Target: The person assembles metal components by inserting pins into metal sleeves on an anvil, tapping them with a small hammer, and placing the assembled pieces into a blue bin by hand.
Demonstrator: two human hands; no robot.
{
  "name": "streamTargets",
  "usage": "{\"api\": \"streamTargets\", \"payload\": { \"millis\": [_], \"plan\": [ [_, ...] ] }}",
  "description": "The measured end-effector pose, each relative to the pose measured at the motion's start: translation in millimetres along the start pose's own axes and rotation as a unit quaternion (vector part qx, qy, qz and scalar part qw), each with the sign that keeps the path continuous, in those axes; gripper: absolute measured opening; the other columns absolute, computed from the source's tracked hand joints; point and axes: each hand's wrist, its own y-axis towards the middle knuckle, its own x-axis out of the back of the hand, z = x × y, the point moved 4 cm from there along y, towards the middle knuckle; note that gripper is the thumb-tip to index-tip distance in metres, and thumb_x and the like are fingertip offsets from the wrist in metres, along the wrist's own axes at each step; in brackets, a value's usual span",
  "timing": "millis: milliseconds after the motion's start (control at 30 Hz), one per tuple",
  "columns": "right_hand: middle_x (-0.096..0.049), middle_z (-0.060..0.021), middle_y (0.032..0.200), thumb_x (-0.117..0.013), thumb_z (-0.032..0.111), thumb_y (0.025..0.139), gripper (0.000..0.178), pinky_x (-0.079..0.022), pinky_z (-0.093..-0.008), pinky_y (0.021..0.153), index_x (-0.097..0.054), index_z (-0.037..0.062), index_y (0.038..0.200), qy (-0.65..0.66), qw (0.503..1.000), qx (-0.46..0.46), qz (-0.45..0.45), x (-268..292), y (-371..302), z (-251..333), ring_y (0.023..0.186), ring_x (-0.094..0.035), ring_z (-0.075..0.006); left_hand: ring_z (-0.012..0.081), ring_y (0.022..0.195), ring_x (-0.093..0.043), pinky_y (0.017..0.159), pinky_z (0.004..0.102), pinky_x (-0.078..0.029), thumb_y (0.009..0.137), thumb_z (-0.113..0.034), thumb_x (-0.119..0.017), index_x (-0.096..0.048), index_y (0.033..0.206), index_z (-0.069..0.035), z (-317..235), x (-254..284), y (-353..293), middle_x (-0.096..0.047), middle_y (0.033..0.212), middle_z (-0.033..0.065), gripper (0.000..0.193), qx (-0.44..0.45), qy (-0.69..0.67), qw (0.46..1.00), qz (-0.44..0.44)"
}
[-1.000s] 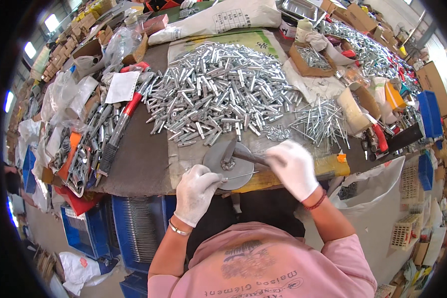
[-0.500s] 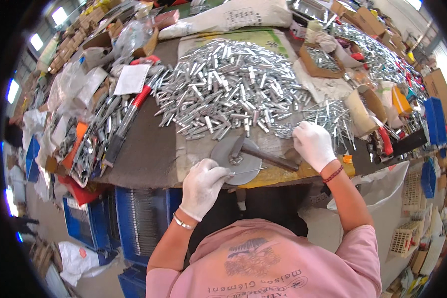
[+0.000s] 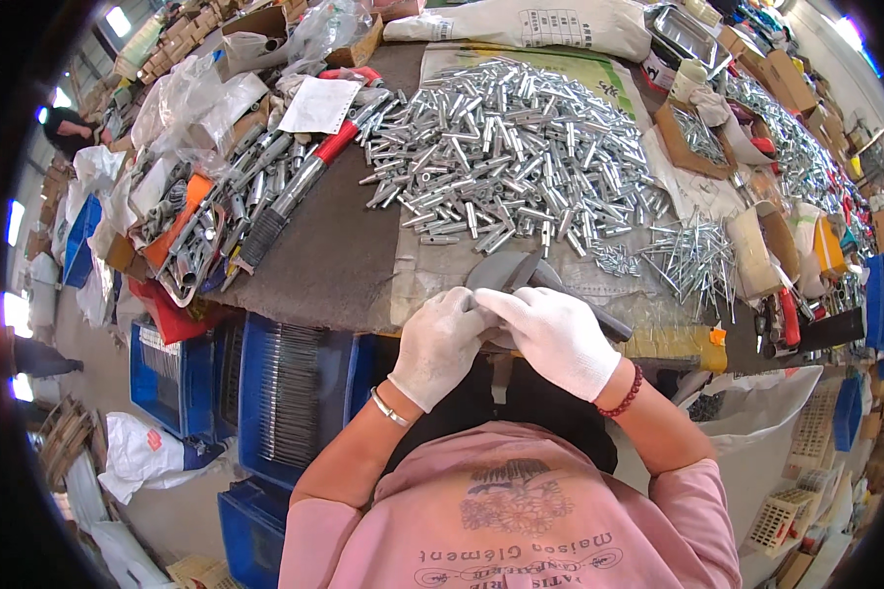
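Observation:
My two white-gloved hands meet at the table's front edge, fingertips touching. My left hand (image 3: 437, 348) is closed; the thin metal rod seen in it earlier is hidden by the fingers. My right hand (image 3: 555, 339) is closed in a pinch against the left fingertips, and what it grips is hidden. Just behind them lies a round grey metal disc (image 3: 496, 268), partly covered by my hands. A hammer (image 3: 614, 328) rests across it, its handle sticking out past my right hand. Beyond is a large heap of short silvery metal tubes (image 3: 521, 147).
Small metal pieces (image 3: 617, 260) and a pile of thin pins (image 3: 692, 257) lie right of the heap. Tools with a red-handled one (image 3: 336, 142) crowd the left. An open carton (image 3: 692, 137) stands at right. Blue crates (image 3: 255, 432) sit below the table's left edge.
My right hand has moved left from beside the small pieces to meet my left hand. The rod has gone out of sight. The whole view has shifted.

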Motion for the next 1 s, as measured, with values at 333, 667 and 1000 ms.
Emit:
{"api": "streamTargets", "payload": {
  "millis": [333,667,1000],
  "plan": [
    [-0.071,-0.0109,0.091,-0.073,0.01,0.094,0.059,-0.06,-0.0441,0.076,-0.059,0.0169,0.151,-0.061,0.997,0.024,0.035,3.5,6.9,4.4,0.086,-0.074,-0.0314,0.0342,0.092,-0.067,0.078,0.0477,-0.057,0.086,-0.01,-0.076,-0.078,0.1,-0.014,-2.0,-0.7,-0.3,-0.063,0.095,0.0088,0.015,-0.013,0.033,0.999,0.008],
    [-0.074,-0.0149,0.101,-0.07,0.005,0.094,0.059,-0.058,-0.0477,0.083,-0.06,0.0146,0.152,0.115,0.992,-0.053,0.012,-0.3,4.3,-10.3,0.094,-0.073,-0.0358,0.0325,0.094,-0.068,0.08,0.0457,-0.057,0.087,-0.01,-0.075,-0.076,0.096,-0.013,0.4,-0.6,-2.7,-0.063,0.098,0.0086,0.009,-0.01,0.024,1.0,0.009],
    [-0.069,-0.01,0.09,-0.071,0.005,0.087,0.068,-0.057,-0.0427,0.079,-0.057,0.009,0.153,-0.087,0.995,0.047,0.028,-7.3,4.2,19.3,0.087,-0.07,-0.0296,0.0391,0.098,-0.068,0.081,0.051,-0.056,0.088,-0.01,-0.078,-0.075,0.106,-0.009,3.2,-2.3,-3.1,-0.065,0.099,0.0137,0.019,0.036,-0.033,0.999,0.006]
  ]
}}
